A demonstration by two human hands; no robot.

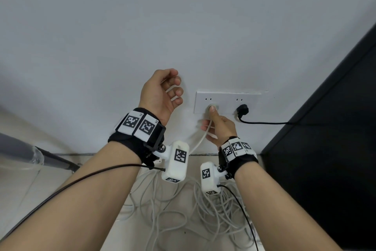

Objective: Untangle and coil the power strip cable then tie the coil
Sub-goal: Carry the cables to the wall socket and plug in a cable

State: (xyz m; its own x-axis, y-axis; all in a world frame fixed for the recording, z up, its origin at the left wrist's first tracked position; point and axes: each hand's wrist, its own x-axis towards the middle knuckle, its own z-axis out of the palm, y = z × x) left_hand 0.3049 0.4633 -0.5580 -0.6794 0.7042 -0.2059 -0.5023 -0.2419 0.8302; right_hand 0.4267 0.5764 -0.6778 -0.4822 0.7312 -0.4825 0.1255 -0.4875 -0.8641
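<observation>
A white plug [212,106] sits in the left socket of a white wall outlet plate [225,96]. My right hand [218,126] grips that plug, thumb on its face and fingers curled under it. From the plug a white cable [200,141] runs down to a tangled heap of white cable [183,210] on the floor below my wrists. My left hand [160,93] hovers to the left of the outlet with its fingers loosely curled, holding nothing. The power strip body is not in view.
A black plug [242,109] occupies the right socket; its black cord [264,123] runs right to a dark cabinet [325,139]. A grey pole [30,153] lies at the left on the floor. Thin black wires trail from both wrist devices.
</observation>
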